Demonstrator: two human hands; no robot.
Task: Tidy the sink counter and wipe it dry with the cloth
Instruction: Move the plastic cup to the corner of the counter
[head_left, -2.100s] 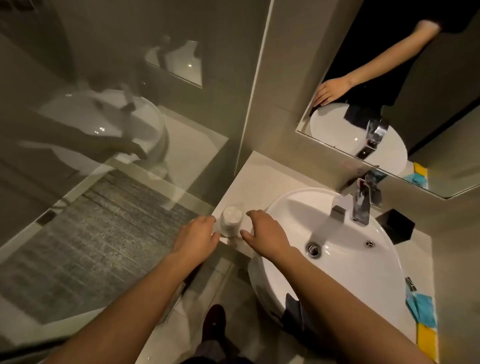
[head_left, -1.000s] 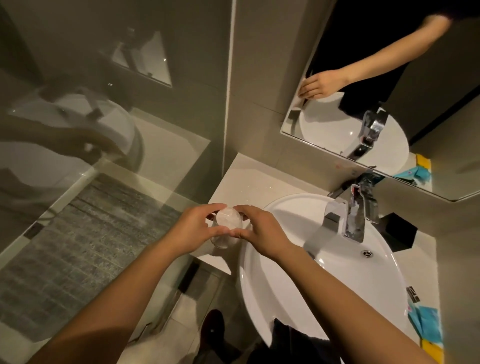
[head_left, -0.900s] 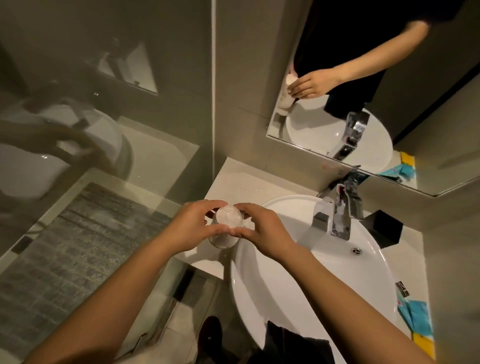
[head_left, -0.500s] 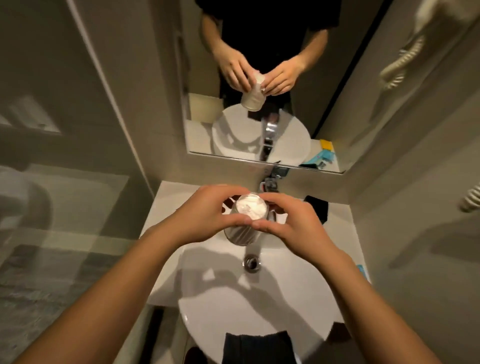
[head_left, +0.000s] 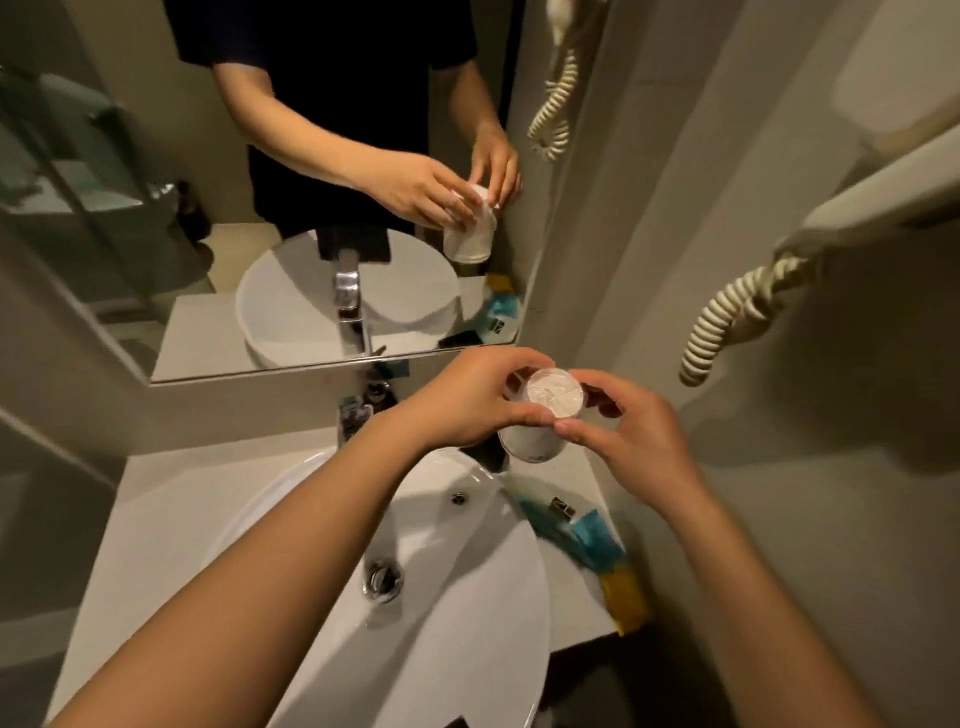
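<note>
Both hands hold a clear glass cup (head_left: 540, 415) with a white paper or plastic cover over its mouth, lifted above the back right of the counter. My left hand (head_left: 470, 400) grips its left side and my right hand (head_left: 628, 431) its right side, fingertips pinching at the rim. Below is the white oval sink basin (head_left: 457, 597) set in a pale counter (head_left: 156, 525). Blue and yellow packets (head_left: 587, 540) lie on the counter to the right of the basin. No cloth shows clearly.
A chrome tap (head_left: 353, 415) stands behind the basin, partly hidden by my left arm. A wall mirror (head_left: 291, 291) reflects the person and the cup. A coiled cream cord (head_left: 737, 317) hangs on the right wall. A dark object (head_left: 488, 452) sits behind the basin under the cup.
The cup has been picked up from the counter's left side and carried across over the basin to the back right; the view swung right with it.
</note>
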